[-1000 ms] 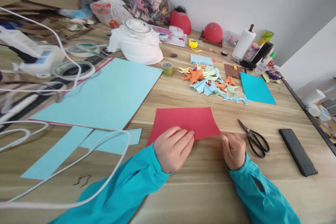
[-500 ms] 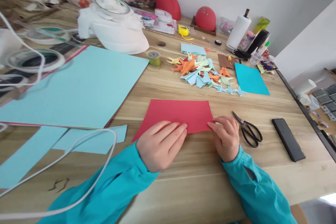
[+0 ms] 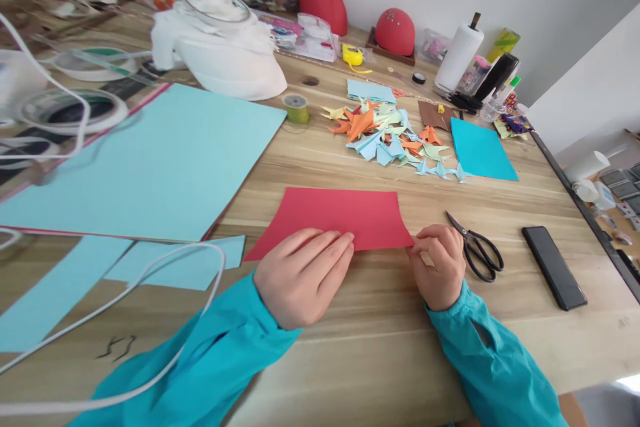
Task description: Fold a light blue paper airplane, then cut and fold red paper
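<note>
A folded red paper sheet [image 3: 345, 217] lies flat on the wooden table [image 3: 380, 360] in front of me. My left hand [image 3: 300, 273] rests on its near edge with the fingers stretched flat, pressing it down. At the sheet's near right corner, my right hand [image 3: 437, 263] is curled with its fingertips pinched against the fold. Both arms wear teal sleeves.
Black scissors [image 3: 475, 250] lie just right of my right hand, and a black phone [image 3: 553, 267] beyond them. A pile of folded paper shapes [image 3: 390, 137] and a teal sheet [image 3: 480, 150] sit farther back. A large light-blue sheet [image 3: 145, 160], blue strips, white cable and tape rolls fill the left.
My right hand slid along the red paper's near edge to its right corner. The left hand stayed pressed on the paper. The view shifted a little.
</note>
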Demonstrator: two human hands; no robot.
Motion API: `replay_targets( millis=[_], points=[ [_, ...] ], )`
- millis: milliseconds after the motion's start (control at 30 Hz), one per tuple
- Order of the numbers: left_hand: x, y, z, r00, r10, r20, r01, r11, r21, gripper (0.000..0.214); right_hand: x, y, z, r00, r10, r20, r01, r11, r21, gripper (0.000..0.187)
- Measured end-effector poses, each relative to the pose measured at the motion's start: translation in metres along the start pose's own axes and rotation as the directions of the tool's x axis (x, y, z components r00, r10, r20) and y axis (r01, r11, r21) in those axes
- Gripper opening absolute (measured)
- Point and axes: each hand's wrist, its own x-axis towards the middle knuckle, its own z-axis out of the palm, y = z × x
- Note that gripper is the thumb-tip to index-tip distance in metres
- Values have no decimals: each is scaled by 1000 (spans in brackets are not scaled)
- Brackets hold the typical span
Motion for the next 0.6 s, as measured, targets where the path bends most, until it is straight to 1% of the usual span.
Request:
replay_targets(
  millis=[167, 333, 500, 600],
  points=[
    [2, 0, -2, 1000, 4, -7, -4, 1000, -6, 13, -1, 1, 0, 999, 54, 4, -54, 996, -74, 27],
    [1, 0, -2, 1000, -5, -4, 5, 1000, 15, 14, -1, 3, 0, 998, 67, -7, -68, 987, -143, 12],
    [0, -1, -2, 1000, -25, -6, 25, 999, 26, 14, -1, 8, 0, 998, 53, 42, -44, 980, -195, 16],
    [1, -1, -3, 1000, -23, -8, 23, 1000, 18, 15, -2, 10, 0, 998, 51, 39, -43, 983, -181, 9]
  ],
)
